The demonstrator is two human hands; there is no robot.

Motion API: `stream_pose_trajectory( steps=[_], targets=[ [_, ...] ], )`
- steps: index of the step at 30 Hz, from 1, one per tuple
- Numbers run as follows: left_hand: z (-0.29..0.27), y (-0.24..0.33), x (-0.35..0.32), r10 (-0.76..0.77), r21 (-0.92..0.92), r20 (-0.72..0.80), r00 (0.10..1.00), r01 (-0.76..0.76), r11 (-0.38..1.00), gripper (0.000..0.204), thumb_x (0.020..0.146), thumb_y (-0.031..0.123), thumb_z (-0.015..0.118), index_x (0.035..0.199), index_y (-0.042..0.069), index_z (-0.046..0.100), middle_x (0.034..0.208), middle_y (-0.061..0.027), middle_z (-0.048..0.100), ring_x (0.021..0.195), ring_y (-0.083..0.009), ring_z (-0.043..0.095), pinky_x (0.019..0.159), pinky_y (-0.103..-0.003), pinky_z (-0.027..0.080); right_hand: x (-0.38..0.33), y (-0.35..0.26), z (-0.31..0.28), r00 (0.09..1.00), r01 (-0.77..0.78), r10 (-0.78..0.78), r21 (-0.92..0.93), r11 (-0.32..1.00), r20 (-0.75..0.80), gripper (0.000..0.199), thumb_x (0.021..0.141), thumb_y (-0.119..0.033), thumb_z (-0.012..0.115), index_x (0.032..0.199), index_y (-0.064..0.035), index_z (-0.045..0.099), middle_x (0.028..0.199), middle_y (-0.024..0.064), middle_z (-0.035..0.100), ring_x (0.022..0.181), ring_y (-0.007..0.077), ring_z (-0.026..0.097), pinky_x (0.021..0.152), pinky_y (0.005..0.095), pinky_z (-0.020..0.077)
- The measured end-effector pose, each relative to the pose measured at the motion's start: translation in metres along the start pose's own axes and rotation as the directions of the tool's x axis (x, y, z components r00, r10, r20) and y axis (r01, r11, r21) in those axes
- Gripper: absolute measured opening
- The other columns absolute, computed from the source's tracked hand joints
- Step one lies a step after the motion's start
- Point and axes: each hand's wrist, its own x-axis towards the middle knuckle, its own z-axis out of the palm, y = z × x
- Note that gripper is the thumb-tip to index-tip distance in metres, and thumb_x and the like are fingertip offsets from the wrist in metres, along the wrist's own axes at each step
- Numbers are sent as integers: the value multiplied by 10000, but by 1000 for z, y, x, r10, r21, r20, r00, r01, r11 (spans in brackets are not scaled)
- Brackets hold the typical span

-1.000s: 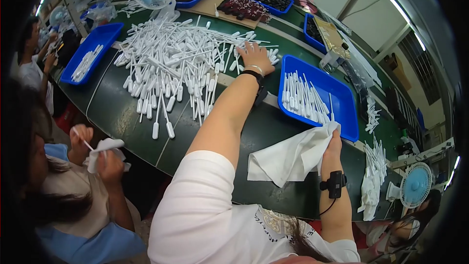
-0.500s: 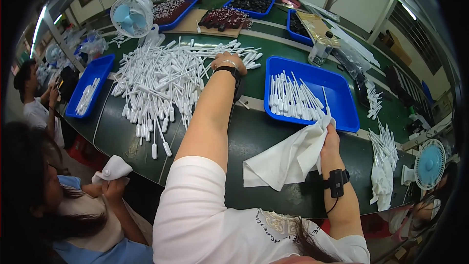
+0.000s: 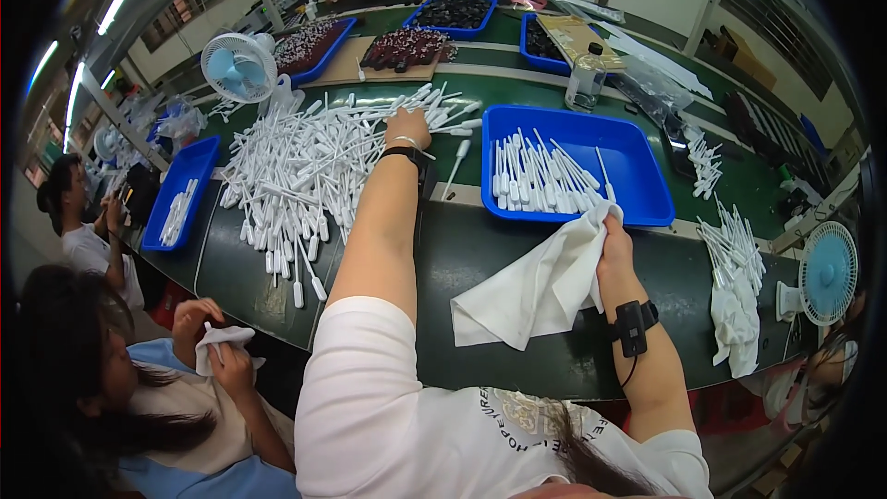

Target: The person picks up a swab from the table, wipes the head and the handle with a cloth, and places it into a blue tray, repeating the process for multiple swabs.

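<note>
Now, left hand (image 3: 409,127) at right side of pipette pile (image 3: 296,157), grip hidden, cannot tell; right hand (image 3: 614,254) clamped on white cloth (image 3: 531,282) near blue tray (image 3: 642,176). Crossed stems could drag neighbours loose; cloth could snag lone pipette (image 3: 610,191) behind it.

- On the tabletop (image 3: 453,249), left of centre: heap of pipettes (image 3: 296,152).
- At the heap's right side, among the pipettes: left hand (image 3: 408,127).
- Right of the heap: right tray (image 3: 637,166), with more pipettes (image 3: 517,176) mostly in its left half.
- Between heap and right tray: single pipette (image 3: 461,150).
- At the right tray's near edge: right hand (image 3: 614,245) with cloth (image 3: 531,291), hanging leftward before the tray.
- Behind the right tray: bottle (image 3: 585,79).
- Left of the heap: left tray (image 3: 202,166), pipettes inside.
- Behind the heap: fan (image 3: 238,67); farther right, board (image 3: 346,66).
- Far right: pipette bunch (image 3: 735,249), second fan (image 3: 828,273) beyond.
</note>
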Motion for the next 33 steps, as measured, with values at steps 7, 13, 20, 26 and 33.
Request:
stream_pose_trajectory(
  steps=[7, 13, 20, 26, 33],
  targets=[
    [7, -1, -36, 52, -12, -70, 996, -53, 998, 328, 761, 120, 531, 1085, 79, 499, 1127, -217, 439, 993, -408, 500, 817, -428, 451, 4, 1, -6, 1000, -12, 11, 21, 1000, 27, 320, 862, -245, 491, 1084, -16, 514, 981, 132, 589, 843, 257, 594, 720, 385, 502],
    [0, 16, -101, 160, 50, -61, 985, -157, 986, 327, 726, 92, 550, 1049, 80, 500, 1042, -212, 455, 912, -404, 530, 758, -427, 468, 1, -2, -6, 998, -46, 44, 40, 998, 49, 323, 860, -240, 494, 1090, -13, 506, 988, 136, 587, 846, 268, 592, 717, 388, 503],
    [-2, 15, -172, 273, 133, -76, 959, -261, 956, 361, 685, 53, 564, 1039, 86, 498, 1008, -197, 460, 884, -387, 532, 718, -431, 474, 5, -1, -8, 995, -49, 47, 20, 999, 83, 330, 862, -233, 491, 1100, -5, 493, 990, 140, 584, 848, 278, 590, 720, 392, 503],
    [-5, -2, -206, 428, 49, -46, 903, -426, 904, 389, 665, 52, 565, 1048, 90, 503, 1045, -157, 472, 962, -343, 494, 785, -414, 448, 2, -1, -9, 993, -46, 45, 6, 999, 110, 326, 866, -226, 476, 1102, -2, 488, 995, 145, 581, 855, 279, 590, 727, 398, 502],
    [-9, -21, -230, 573, -42, -16, 820, -573, 819, 473, 652, 95, 587, 1116, 95, 492, 1178, -139, 444, 1069, -327, 427, 876, -398, 403, -9, -1, -6, 996, -38, 38, 1, 999, 75, 317, 867, -219, 476, 1085, 9, 493, 994, 144, 576, 855, 276, 588, 721, 386, 502]
  ],
)
